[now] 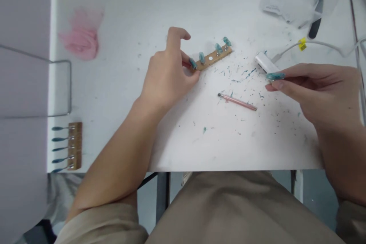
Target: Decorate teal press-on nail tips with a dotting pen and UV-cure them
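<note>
My left hand grips the near end of a small wooden strip that carries several teal artificial nails on pins and lies on the white table. My right hand hovers to the right, pinching one teal nail between thumb and fingertips. A thin pink tool with a dark tip lies on the table between both hands. Teal shavings are scattered around it.
A second wooden strip with several teal nails lies at the table's left front edge. Pink cloth sits far left, a wire frame beside it. A white device with cable, a clear bag and a dark-handled tool lie far right.
</note>
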Motion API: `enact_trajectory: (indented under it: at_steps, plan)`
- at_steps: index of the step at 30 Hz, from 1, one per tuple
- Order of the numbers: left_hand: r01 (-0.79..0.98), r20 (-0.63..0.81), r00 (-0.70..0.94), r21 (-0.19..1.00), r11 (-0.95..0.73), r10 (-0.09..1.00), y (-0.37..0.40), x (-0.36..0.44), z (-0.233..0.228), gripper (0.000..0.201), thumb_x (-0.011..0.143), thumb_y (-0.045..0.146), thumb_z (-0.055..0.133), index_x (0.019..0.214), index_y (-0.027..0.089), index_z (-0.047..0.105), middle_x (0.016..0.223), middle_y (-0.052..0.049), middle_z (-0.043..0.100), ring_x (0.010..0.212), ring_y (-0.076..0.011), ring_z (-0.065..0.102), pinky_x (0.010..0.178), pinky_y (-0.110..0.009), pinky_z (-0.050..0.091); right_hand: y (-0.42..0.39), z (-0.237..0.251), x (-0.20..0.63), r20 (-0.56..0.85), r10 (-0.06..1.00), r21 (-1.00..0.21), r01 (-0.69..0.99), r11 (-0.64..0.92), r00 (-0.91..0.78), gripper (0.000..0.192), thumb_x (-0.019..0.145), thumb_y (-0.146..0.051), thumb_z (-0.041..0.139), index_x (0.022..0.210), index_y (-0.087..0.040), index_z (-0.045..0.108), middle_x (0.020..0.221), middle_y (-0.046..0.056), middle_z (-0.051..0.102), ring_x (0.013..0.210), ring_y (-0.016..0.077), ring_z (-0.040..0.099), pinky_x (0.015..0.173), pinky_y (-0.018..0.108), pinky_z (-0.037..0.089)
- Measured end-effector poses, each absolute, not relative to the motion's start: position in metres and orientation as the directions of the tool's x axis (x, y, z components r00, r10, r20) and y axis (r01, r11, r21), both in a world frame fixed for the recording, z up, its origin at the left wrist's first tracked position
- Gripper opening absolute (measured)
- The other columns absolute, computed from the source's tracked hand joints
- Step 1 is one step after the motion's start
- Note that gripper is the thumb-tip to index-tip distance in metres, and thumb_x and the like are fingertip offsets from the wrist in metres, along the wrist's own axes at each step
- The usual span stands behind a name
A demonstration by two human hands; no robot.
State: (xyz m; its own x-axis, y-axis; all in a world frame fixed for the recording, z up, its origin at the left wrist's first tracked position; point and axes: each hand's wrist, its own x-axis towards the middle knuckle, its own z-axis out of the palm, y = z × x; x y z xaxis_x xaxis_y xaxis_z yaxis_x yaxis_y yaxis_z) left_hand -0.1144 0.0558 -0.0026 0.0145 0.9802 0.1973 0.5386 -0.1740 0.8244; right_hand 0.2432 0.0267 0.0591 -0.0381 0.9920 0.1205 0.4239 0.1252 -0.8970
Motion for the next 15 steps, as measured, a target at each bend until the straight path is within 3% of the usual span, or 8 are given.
enact_trajectory:
  at_steps: [6, 10, 12, 15]
  plan:
    - [0.525, 0.196, -0.067, 0.841, -0.133, 0.978, 0.050, -0.096, 0.010, 0.089, 0.056, 0.008, 0.103, 0.126, 0.034, 0.055, 0.074, 0.011, 0.072, 0.073, -0.0211, 0.066, 0.084, -0.048, 0.057, 0.027, 0.057, 0.242, 0.190, 0.981, -0.905, 0.379, 0.194, -0.050, 0.018, 0.080, -0.029, 0.104, 0.094, -0.029, 0.094, 0.091, 0.001, 0.085, 0.081, 0.0124, 0.082, 0.073, 0.021, 0.067]
    - [0.455, 0.282, -0.068, 0.863, -0.222, 0.957, 0.038, -0.069, 0.024, 0.076, 0.066, 0.015, 0.097, 0.122, 0.034, 0.050, 0.075, 0.011, 0.066, 0.073, -0.0198, 0.071, 0.084, -0.045, 0.061, 0.025, 0.052, 0.240, 0.288, 0.957, -0.885, 0.375, 0.277, -0.028, 0.016, 0.083, -0.031, 0.104, 0.095, -0.029, 0.094, 0.092, 0.000, 0.085, 0.082, 0.0138, 0.082, 0.073, 0.026, 0.068]
    - [0.402, 0.343, -0.066, 0.869, -0.289, 0.937, 0.029, -0.056, 0.029, 0.075, 0.065, 0.021, 0.102, 0.119, 0.034, 0.050, 0.089, 0.008, 0.069, 0.073, -0.0179, 0.072, 0.078, -0.041, 0.060, 0.023, 0.051, 0.237, 0.309, 0.951, -0.890, 0.349, 0.294, -0.011, 0.014, 0.084, -0.028, 0.103, 0.095, -0.029, 0.093, 0.092, 0.000, 0.085, 0.082, 0.0152, 0.082, 0.072, 0.028, 0.068]
    - [0.361, 0.398, -0.096, 0.868, -0.341, 0.912, 0.016, -0.039, 0.033, 0.074, 0.068, 0.034, 0.108, 0.118, 0.033, 0.053, 0.127, -0.002, 0.070, 0.076, -0.0148, 0.073, 0.076, -0.038, 0.061, 0.018, 0.051, 0.230, 0.321, 0.947, -0.902, 0.306, 0.306, -0.001, 0.015, 0.085, -0.023, 0.101, 0.096, -0.029, 0.093, 0.093, -0.001, 0.085, 0.085, 0.0158, 0.084, 0.078, 0.029, 0.071]
